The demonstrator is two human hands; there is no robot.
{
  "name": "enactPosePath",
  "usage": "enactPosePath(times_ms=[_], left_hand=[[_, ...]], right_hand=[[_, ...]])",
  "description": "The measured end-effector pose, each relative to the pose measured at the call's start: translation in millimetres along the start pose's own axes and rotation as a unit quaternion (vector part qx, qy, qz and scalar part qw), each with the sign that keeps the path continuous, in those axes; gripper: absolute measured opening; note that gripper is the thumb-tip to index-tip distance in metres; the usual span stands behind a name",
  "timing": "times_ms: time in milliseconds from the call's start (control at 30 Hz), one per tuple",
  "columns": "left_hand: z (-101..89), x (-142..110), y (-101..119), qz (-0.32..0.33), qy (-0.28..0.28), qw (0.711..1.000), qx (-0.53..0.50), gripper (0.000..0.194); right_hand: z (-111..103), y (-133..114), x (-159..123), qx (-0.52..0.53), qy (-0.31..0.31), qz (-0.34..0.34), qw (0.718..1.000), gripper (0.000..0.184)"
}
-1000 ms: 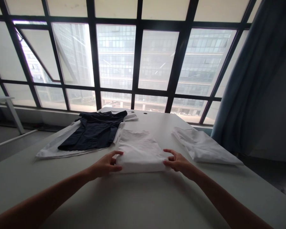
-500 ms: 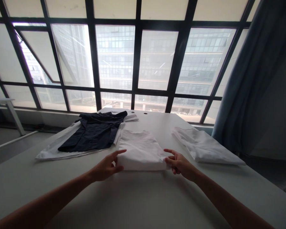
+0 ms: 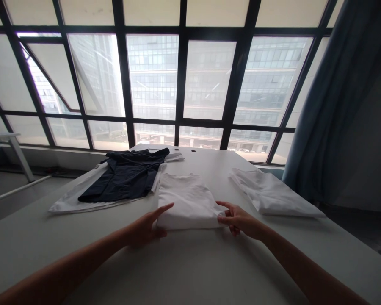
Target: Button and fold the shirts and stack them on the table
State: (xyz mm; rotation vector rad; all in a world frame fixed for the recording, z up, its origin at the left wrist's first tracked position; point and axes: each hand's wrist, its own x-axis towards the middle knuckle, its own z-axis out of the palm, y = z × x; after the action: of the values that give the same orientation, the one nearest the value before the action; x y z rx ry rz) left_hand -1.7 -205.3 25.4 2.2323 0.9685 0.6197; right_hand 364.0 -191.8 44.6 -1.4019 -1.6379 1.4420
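A folded white T-shirt (image 3: pixel 187 203) lies flat on the white table (image 3: pixel 184 267), its neckline at the far end. My left hand (image 3: pixel 144 228) is against the shirt's near left side, with its fingers spread and its index finger reaching over the edge. My right hand (image 3: pixel 238 220) is at the shirt's right side, with its fingertips touching the near right corner and its thumb above them. Neither hand lifts the shirt.
To the left, a dark navy shirt (image 3: pixel 123 176) lies on a white garment (image 3: pixel 82 199). A rumpled folded white cloth (image 3: pixel 269 192) lies to the right. Table edges run on both sides, with floor beyond them, a large window ahead, and a blue curtain (image 3: pixel 317 106) at right.
My left hand has slid slightly toward me, and its index finger now stretches further across the shirt's edge. My right hand has shifted a little. The T-shirt looks squarer and neater.
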Motion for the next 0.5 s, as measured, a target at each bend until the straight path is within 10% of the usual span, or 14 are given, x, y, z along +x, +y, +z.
enactPosePath(times_ms=[367,500], left_hand=[[-2.6,8,5,-0.022,-0.057,0.997,-0.055,0.073],[-11.6,8,7,-0.099,0.021,0.989,-0.105,0.077]], right_hand=[[3,-1,2,0.012,0.028,-0.017,0.999,0.092],[3,-10,-2,0.026,0.062,0.022,0.997,0.085]])
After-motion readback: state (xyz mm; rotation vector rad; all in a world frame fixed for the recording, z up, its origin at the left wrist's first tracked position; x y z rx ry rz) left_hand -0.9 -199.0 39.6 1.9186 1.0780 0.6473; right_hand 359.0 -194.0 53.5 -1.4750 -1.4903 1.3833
